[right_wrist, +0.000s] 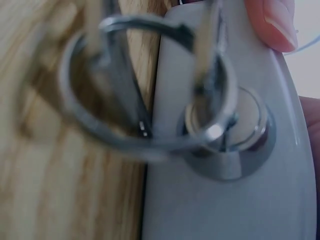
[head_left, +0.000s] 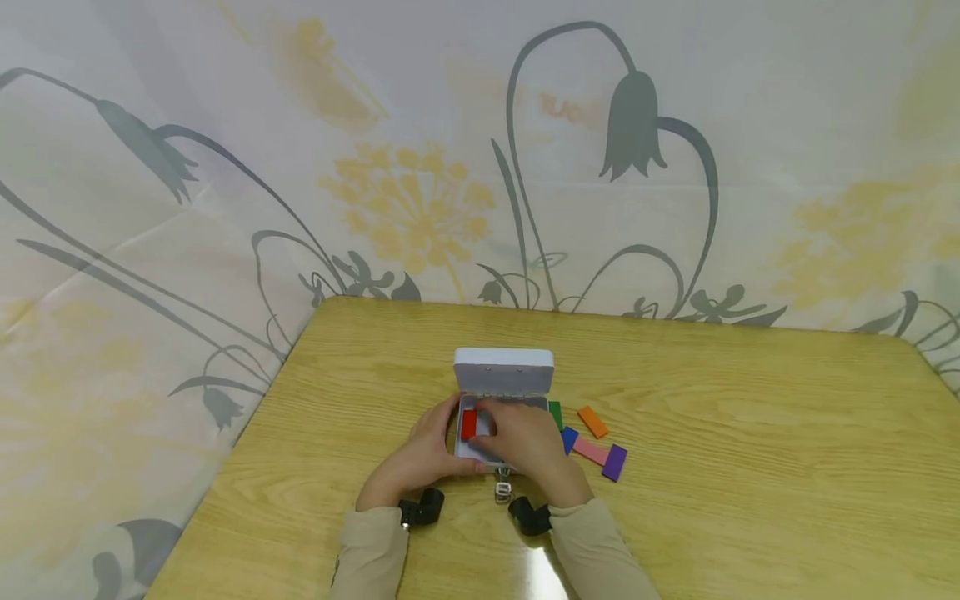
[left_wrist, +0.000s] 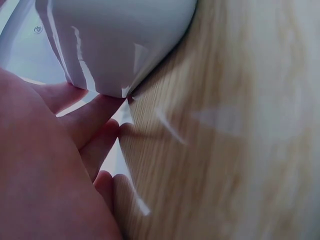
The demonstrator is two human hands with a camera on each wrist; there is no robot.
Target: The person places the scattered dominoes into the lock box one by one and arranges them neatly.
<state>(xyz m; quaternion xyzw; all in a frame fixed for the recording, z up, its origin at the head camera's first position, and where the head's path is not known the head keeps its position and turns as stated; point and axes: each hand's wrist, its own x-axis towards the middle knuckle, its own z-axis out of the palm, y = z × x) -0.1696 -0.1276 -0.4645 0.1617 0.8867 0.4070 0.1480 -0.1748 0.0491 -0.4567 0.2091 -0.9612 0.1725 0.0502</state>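
Note:
A small white metal lockbox [head_left: 504, 455] stands on the table with its lid [head_left: 503, 371] raised at the back. My left hand [head_left: 422, 448] grips the box's left side, thumb along the front wall and fingers by the back corner. In the left wrist view those fingers [left_wrist: 95, 112] touch the box's outer wall. My right hand [head_left: 527, 439] reaches inside and pinches a red block [head_left: 468, 424] near its ends, at the left of the box. Keys on a metal ring [right_wrist: 147, 142] hang at the front lock [right_wrist: 245, 120]. The right hand covers part of the box's inside.
Right of the box lie green [head_left: 556, 414], orange [head_left: 592, 422], blue [head_left: 569, 440], pink [head_left: 590, 451] and purple [head_left: 614, 462] blocks. The wooden table [head_left: 750, 442] meets a flower-patterned cloth [head_left: 420, 125] behind and at the left.

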